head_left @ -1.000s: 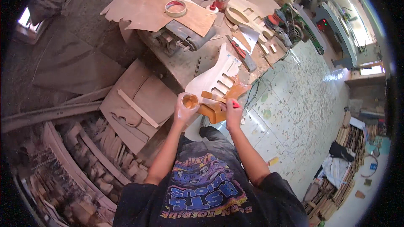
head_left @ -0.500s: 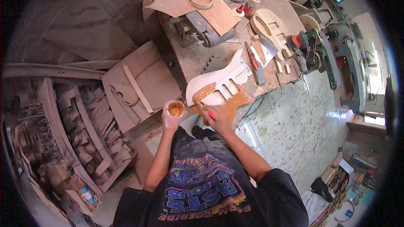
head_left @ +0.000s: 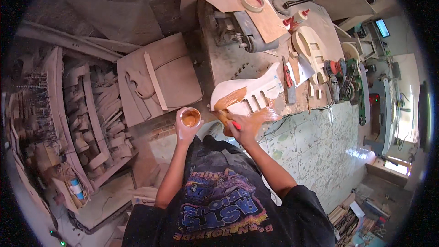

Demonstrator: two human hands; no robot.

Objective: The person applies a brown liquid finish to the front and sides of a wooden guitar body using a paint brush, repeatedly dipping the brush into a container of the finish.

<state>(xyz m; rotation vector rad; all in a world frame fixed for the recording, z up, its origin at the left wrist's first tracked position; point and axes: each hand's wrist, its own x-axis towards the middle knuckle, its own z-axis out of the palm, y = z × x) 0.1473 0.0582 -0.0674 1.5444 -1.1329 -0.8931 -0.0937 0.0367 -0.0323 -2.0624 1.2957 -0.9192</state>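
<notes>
Gripping a small round cup (head_left: 191, 109) in the left hand (head_left: 183, 129), with fingers wrapped around its side and the mouth facing up. Can see orange-brown liquid (head_left: 190, 119) inside. Held just left of the guitar body (head_left: 256, 87), apart from it.

Clamping a brush (head_left: 223, 115) in the right hand (head_left: 245, 130), closed around the handle with a bit of red showing. Angled toward the near-left edge of the guitar body. Can't tell exact bristle contact, too small and partly covered.

Lying at the near edge of the table (head_left: 263, 59), just ahead of both hands: the guitar body. Cut with a row of slots. Coated orange-brown in a left-hand patch and along the near side, bare and pale over the far part. Marked with small blue marks toward the right end.

Just right of it on the table: a red hand tool (head_left: 288, 75) and a dark grey bar (head_left: 291, 95). Past those: white paper (head_left: 304, 74) and a second pale body (head_left: 303, 38). Farther back: two red-capped bottles (head_left: 299, 17), a tape roll (head_left: 254, 9) on a brown board (head_left: 270, 28), all near the belt sander (head_left: 254, 34). Off left, below table level: a dusty panel (head_left: 178, 77) with a pale strip (head_left: 156, 81) across it.
</notes>
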